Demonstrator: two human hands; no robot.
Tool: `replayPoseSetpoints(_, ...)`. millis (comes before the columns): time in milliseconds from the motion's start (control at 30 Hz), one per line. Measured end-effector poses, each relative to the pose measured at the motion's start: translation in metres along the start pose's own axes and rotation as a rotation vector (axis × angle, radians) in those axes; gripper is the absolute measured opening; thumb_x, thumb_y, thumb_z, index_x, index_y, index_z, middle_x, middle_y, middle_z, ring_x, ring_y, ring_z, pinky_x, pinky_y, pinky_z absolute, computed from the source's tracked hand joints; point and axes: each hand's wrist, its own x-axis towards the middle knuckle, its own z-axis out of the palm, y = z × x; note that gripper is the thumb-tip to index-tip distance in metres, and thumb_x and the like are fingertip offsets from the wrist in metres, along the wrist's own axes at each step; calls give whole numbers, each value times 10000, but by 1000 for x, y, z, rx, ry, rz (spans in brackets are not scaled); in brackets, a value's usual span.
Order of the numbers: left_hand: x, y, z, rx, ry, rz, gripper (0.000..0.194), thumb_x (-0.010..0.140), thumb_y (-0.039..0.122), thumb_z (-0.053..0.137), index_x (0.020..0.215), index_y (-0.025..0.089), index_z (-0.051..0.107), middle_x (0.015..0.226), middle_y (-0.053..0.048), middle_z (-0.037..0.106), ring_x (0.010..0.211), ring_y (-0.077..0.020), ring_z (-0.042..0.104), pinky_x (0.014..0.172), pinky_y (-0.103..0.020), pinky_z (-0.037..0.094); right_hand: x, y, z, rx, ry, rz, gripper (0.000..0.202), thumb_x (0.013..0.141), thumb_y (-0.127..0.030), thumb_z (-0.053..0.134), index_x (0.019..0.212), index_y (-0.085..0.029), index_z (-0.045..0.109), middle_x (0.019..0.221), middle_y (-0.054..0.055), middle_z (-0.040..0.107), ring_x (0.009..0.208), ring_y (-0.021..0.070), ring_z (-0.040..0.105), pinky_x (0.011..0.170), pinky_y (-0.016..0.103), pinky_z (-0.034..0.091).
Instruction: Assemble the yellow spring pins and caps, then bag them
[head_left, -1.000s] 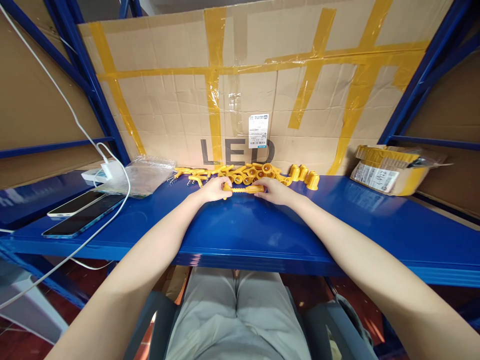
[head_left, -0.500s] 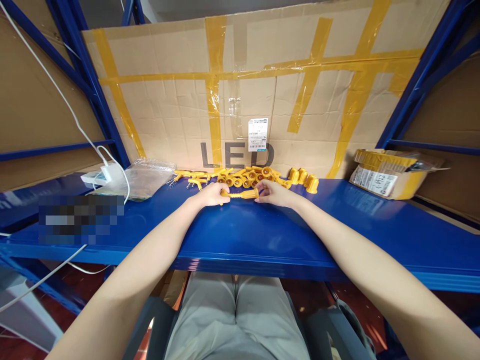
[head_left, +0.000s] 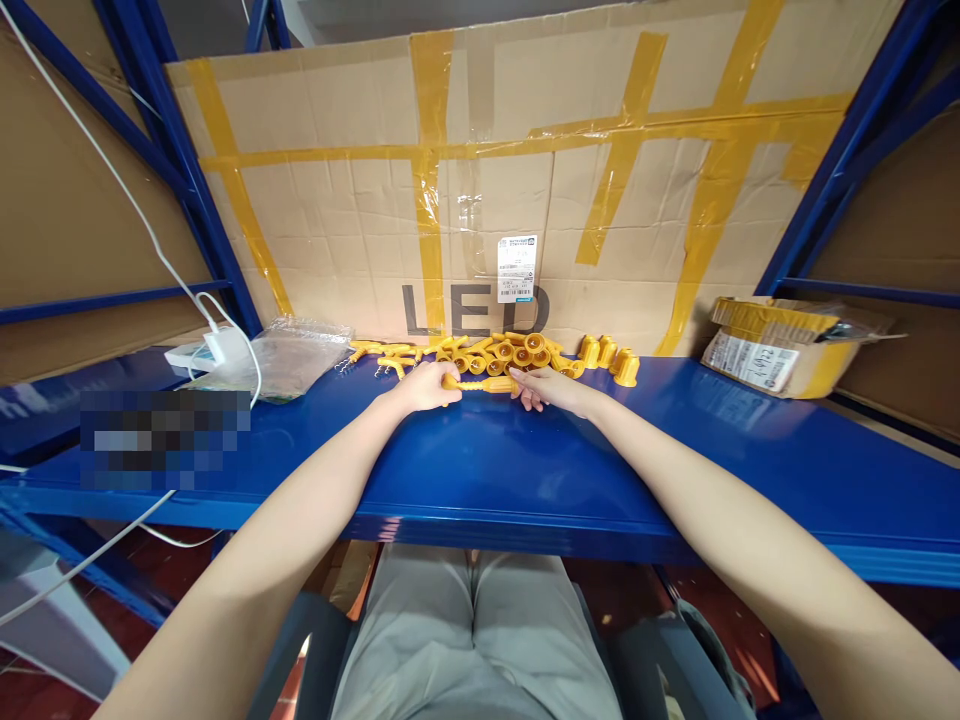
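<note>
A yellow plastic piece [head_left: 477, 385] with a ribbed, narrow shaft and a wider right end is held level just over the blue table [head_left: 480, 470]. My left hand [head_left: 426, 387] is closed around its narrow left end. At the wider end, my right hand [head_left: 553, 390] grips with thumb and forefinger, its other fingers curled below. A pile of similar yellow pieces [head_left: 499, 362] with round, cup-like openings lies right behind my hands. Left of that pile are yellow branched pieces [head_left: 379, 350] with metal coiled tips.
Several yellow caps [head_left: 622, 368] stand right of the pile. An open carton [head_left: 780, 350] sits at the far right. At the left are a clear plastic bag [head_left: 300, 355], a white plug [head_left: 225, 345] with cable, and a blurred-out item [head_left: 165, 440]. A large taped cardboard sheet [head_left: 337, 230] stands behind.
My right hand has turned at the wide end, so its curled fingers now show lower down. My left hand and the yellow piece stay almost in place.
</note>
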Motion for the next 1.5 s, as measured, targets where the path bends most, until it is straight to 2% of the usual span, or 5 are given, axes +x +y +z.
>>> replayPoseSetpoints(433, 1, -3, 2, -40, -13, -21, 100, 633, 251, 581, 722, 207, 568, 523, 53, 576, 565, -167, 581, 599, -264, 421, 2, 12, 0, 134, -17, -36, 453, 633, -161, 793, 1004, -173, 533, 753, -32, 587, 579, 79, 552, 546, 218, 477)
replayPoseSetpoints(767, 1, -1, 1, 3, 13, 13, 154, 634, 259, 576, 778, 207, 589, 525, 53, 567, 570, -169, 568, 579, -262, 391, -6, 4, -8, 58, -46, -45, 443, 820, -541, 580, 666, -127, 622, 650, 33, 619, 534, 82, 505, 489, 223, 350)
replayPoseSetpoints(1133, 0, 2, 1, -36, 35, -5, 135, 625, 266, 574, 745, 205, 574, 505, 57, 559, 560, -168, 567, 589, -268, 401, 1, 3, -3, 46, 29, 36, 527, 918, -527, 436, 636, -123, 621, 639, 57, 637, 460, 71, 484, 436, 219, 333)
replayPoseSetpoints(1367, 2, -2, 3, -62, 11, -23, 114, 635, 260, 577, 737, 211, 562, 502, 58, 572, 544, -161, 571, 595, -264, 416, 0, 10, -2, 126, -23, -39, 417, 643, -323, 801, 982, -157, 624, 838, 19, 644, 598, 81, 543, 537, 216, 458)
replayPoseSetpoints(1500, 1, -1, 2, -26, 20, -9, 112, 631, 264, 578, 729, 211, 564, 530, 50, 583, 574, -171, 578, 592, -262, 407, -4, 7, -3, 120, -43, -70, 393, 634, -368, 791, 915, -149, 626, 836, 18, 639, 600, 77, 527, 544, 223, 448)
